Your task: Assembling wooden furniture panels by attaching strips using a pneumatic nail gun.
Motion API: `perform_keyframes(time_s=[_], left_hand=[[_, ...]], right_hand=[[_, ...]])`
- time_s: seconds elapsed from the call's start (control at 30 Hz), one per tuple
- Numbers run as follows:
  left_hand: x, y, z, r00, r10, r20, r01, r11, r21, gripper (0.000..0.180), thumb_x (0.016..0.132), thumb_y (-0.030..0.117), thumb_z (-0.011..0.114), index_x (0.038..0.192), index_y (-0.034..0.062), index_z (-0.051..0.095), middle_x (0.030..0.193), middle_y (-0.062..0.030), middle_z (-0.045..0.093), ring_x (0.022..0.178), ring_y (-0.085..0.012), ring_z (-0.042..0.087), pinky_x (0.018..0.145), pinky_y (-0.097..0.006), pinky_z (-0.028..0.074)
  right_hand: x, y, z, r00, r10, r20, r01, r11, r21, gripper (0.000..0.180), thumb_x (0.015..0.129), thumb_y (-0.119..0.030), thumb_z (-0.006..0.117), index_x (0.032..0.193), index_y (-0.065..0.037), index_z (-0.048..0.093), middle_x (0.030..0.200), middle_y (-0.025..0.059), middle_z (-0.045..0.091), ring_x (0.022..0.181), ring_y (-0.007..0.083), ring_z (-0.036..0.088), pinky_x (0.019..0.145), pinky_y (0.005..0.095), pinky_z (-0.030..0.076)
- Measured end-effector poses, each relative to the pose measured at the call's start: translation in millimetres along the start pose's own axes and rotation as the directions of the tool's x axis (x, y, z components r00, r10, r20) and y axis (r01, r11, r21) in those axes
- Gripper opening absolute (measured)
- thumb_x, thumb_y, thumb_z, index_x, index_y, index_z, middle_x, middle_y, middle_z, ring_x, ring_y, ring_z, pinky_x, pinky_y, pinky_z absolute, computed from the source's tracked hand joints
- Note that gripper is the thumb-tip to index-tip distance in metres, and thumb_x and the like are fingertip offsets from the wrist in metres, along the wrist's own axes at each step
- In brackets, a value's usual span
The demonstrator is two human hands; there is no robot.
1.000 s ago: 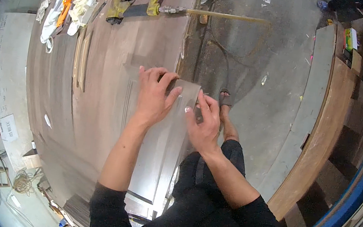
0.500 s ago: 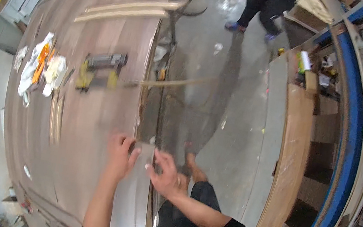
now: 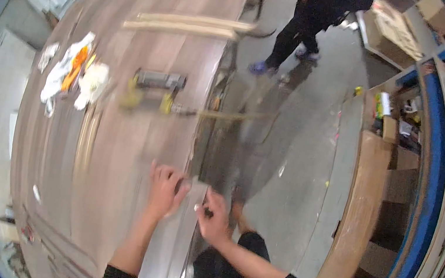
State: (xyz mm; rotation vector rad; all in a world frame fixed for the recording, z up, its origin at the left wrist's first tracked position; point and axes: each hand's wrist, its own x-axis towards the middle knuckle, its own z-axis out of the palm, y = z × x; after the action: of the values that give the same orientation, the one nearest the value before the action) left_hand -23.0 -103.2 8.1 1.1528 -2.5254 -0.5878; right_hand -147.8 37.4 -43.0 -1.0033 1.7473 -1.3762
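While both hands are bearing on the grey panel (image 3: 171,243), these points are being recorded:
Progress: panel is lying flat at the tabletop (image 3: 115,138) near edge; no fixing visible, so work is judged early.
Left hand (image 3: 166,188): fingers are spreading flat on the panel's far end.
Right hand (image 3: 214,221): fingers are curling over its right edge.
Axis: long side is running from the person's body away.

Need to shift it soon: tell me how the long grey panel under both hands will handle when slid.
The grey panel looks flat, long and rigid, so probably stiff. Its sheen suggests it slides easily on the wooden table. Left hand and right hand press it at the table's edge, so it might tip off.
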Motion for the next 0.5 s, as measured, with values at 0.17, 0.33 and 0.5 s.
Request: perform_keyframes(time_s=[0.17, 0.33, 0.5], left_hand=[[15.9, -0.8, -3.3, 1.0, 0.028, 0.001, -0.028, 0.999, 0.023, 0.033, 0.088, 0.029, 0.071, 0.116, 0.0135, 0.065, 0.113, -0.01, 0.056, 0.119, -0.035, 0.048, 0.12, -0.064, 0.018], [12.2, -3.1, -0.6, 1.0, -0.002, 0.01, 0.002, 1.0, 0.019, 0.032, 0.088, 0.029, 0.071, 0.116, 0.0131, 0.065, 0.114, -0.0093, 0.057, 0.119, -0.0351, 0.049, 0.119, -0.064, 0.018], [9.4, 0.5, -1.2, 1.0, -0.005, 0.021, 0.004, 0.999, 0.039, 0.032, 0.088, 0.029, 0.071, 0.115, 0.0125, 0.065, 0.113, -0.0091, 0.057, 0.118, -0.0352, 0.05, 0.119, -0.064, 0.018]], right_hand=[[11.0, -12.0, -10.4, 0.998, -0.05, 0.033, 0.054, 0.991, -0.124, 0.064, 0.093, -0.015, 0.071, 0.15, -0.003, 0.046, 0.13, 0.0171, 0.056, 0.1, 0.0264, 0.06, 0.096, 0.0392, 0.049], [10.6, -14.9, -10.3, 0.992, 0.095, 0.081, -0.081, 0.984, -0.158, 0.064, 0.095, -0.023, 0.069, 0.152, -0.006, 0.045, 0.131, 0.0139, 0.057, 0.111, 0.027, 0.062, 0.097, 0.0392, 0.05], [6.7, -18.5, -10.3, 0.986, 0.162, 0.048, -0.147, 0.963, -0.228, 0.06, 0.093, -0.032, 0.07, 0.147, -0.011, 0.053, 0.131, 0.0093, 0.059, 0.116, 0.0266, 0.065, 0.093, 0.0405, 0.054]])
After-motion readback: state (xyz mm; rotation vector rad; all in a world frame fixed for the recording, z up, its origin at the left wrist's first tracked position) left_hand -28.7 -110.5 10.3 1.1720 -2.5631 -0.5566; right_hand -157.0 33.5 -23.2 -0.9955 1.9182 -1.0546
